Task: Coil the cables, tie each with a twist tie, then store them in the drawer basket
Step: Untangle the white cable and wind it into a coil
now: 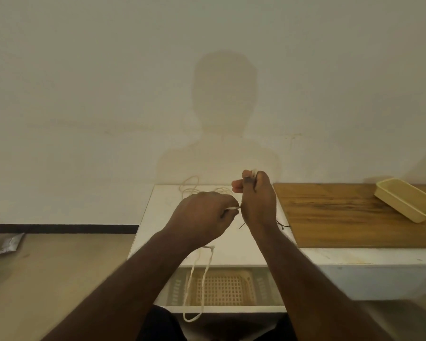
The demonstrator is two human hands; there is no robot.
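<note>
Both hands work above the white cabinet [158, 217]; the left hand [202, 212] pinches a cream cable [197, 279] — the right hand [256, 200] clenches its upper end; a loop dangles over the drawer basket [221, 286].

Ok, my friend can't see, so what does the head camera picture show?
Two hands work over a white table: the left hand and right hand both grip a white cable, whose loop hangs down past an open drawer holding a woven basket. A cream tray sits on a wooden board to the right.
</note>
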